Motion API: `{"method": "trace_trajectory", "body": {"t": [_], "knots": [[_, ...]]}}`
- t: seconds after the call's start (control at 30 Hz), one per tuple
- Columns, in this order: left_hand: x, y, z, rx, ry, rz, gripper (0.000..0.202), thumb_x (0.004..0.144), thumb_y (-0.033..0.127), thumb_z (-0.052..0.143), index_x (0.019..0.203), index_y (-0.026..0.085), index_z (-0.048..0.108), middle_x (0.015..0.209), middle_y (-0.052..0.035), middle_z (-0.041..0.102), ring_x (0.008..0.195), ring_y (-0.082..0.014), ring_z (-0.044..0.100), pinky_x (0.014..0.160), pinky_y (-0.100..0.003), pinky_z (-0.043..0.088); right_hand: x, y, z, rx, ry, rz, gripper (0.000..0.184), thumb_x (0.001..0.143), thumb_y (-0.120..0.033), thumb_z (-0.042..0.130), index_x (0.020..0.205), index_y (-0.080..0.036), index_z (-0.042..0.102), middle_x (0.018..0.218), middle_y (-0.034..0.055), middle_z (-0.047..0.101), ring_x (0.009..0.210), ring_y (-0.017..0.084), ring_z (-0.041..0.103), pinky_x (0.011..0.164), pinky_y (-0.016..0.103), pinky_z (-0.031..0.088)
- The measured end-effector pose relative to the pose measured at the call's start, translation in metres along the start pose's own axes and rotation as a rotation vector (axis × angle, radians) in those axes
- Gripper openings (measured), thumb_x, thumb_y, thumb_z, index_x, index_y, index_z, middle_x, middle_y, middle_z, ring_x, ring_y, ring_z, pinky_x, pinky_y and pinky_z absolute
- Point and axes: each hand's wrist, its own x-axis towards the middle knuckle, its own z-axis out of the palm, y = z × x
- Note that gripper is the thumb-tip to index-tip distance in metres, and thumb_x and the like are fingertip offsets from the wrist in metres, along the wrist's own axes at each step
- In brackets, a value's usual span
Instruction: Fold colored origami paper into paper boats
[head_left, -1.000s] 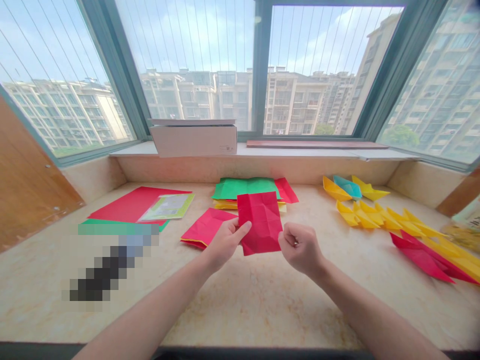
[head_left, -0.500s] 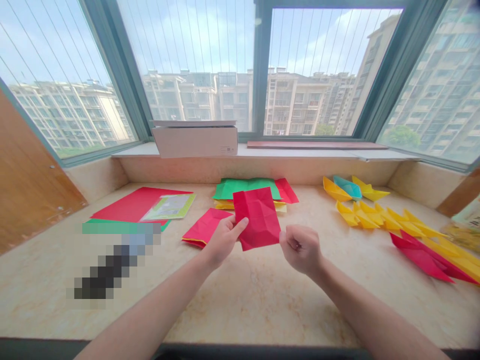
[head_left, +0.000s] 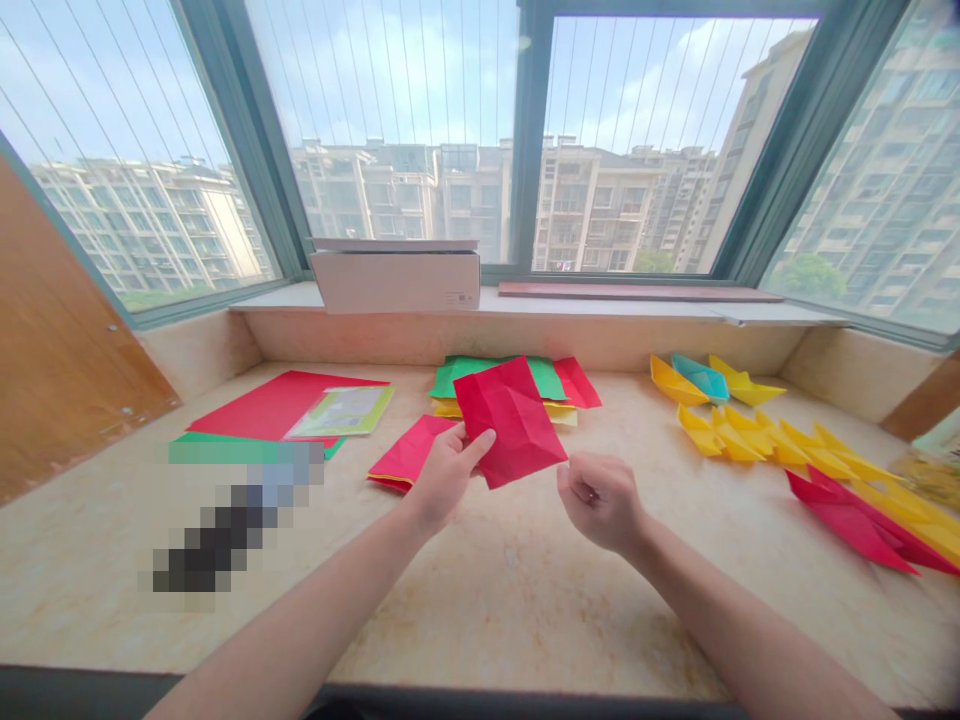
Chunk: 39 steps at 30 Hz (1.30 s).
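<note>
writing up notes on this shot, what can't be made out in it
All in the head view:
Creased green paper sheet: middle hidden behind the creased red paper sheet.
Left hand: some fingers behind that red sheet.
Dark elongated thing at left: masked by pixel blocks.
Pointed red folded paper: cut off by the right edge.
White cardboard box: print too small to read.

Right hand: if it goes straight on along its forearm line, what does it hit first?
Most likely the creased red sheet held in the left hand. Its near corner sits right by the curled right hand; whether they already touch is unclear.
</note>
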Motion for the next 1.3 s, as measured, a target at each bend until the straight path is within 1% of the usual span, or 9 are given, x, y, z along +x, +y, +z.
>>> {"method": "trace_trajectory", "body": {"t": [0.2, 0.37, 0.53, 0.83, 1.07, 1.3], "knots": [[-0.0015, 0.0002, 0.0022, 0.022, -0.025, -0.038, 0.037, 0.077, 0.035, 0.078, 0.105, 0.013, 0.070, 0.104, -0.0128, 0.076, 0.092, -0.0280, 0.073, 0.084, -0.039, 0.056, 0.0006, -0.0007, -0.0007, -0.003, -0.026, -0.004, 0.039, 0.074, 0.002, 0.050, 0.060, -0.022, 0.023, 0.053, -0.0076, 0.028, 0.048, 0.009, 0.027, 0.048, 0.025, 0.024], [-0.0017, 0.0005, 0.0026, 0.017, -0.026, -0.046, 0.037, 0.077, 0.034, 0.078, 0.105, 0.013, 0.070, 0.104, -0.0125, 0.076, 0.091, -0.0267, 0.073, 0.084, -0.038, 0.056, 0.0005, -0.0005, -0.0012, 0.009, -0.037, -0.007, 0.038, 0.074, 0.002, 0.049, 0.060, -0.022, 0.023, 0.052, -0.0075, 0.029, 0.047, 0.009, 0.028, 0.048, 0.026, 0.023], [-0.0019, 0.0007, 0.0019, 0.019, -0.023, -0.047, 0.038, 0.077, 0.035, 0.078, 0.107, 0.013, 0.070, 0.104, -0.0130, 0.076, 0.091, -0.0278, 0.073, 0.083, -0.039, 0.057, 0.0003, -0.0011, -0.0017, 0.009, -0.042, 0.000, 0.038, 0.074, 0.002, 0.048, 0.060, -0.022, 0.024, 0.052, -0.0073, 0.030, 0.047, 0.009, 0.028, 0.048, 0.026, 0.024], [-0.0030, 0.0020, 0.0040, 0.013, -0.021, -0.045, 0.040, 0.075, 0.034, 0.079, 0.108, 0.013, 0.071, 0.105, -0.0131, 0.076, 0.093, -0.0288, 0.073, 0.084, -0.040, 0.057, 0.0000, -0.0009, -0.0009, 0.005, -0.046, -0.007, 0.036, 0.073, 0.002, 0.048, 0.059, -0.022, 0.025, 0.051, -0.0072, 0.032, 0.047, 0.009, 0.030, 0.048, 0.026, 0.024], [-0.0029, 0.0021, 0.0038, 0.020, -0.033, -0.046, 0.040, 0.075, 0.034, 0.079, 0.108, 0.013, 0.071, 0.105, -0.0130, 0.076, 0.093, -0.0281, 0.073, 0.083, -0.039, 0.057, -0.0006, -0.0007, -0.0007, -0.001, -0.059, -0.021, 0.036, 0.073, 0.003, 0.048, 0.060, -0.022, 0.026, 0.052, -0.0075, 0.031, 0.047, 0.009, 0.029, 0.048, 0.026, 0.023], [-0.0025, 0.0012, 0.0029, 0.033, -0.043, -0.050, 0.040, 0.076, 0.035, 0.078, 0.109, 0.013, 0.071, 0.105, -0.0130, 0.076, 0.091, -0.0278, 0.073, 0.083, -0.039, 0.057, -0.0004, -0.0008, -0.0009, 0.002, -0.061, -0.022, 0.036, 0.073, 0.002, 0.049, 0.059, -0.022, 0.026, 0.052, -0.0073, 0.033, 0.046, 0.009, 0.030, 0.048, 0.026, 0.023]]}}
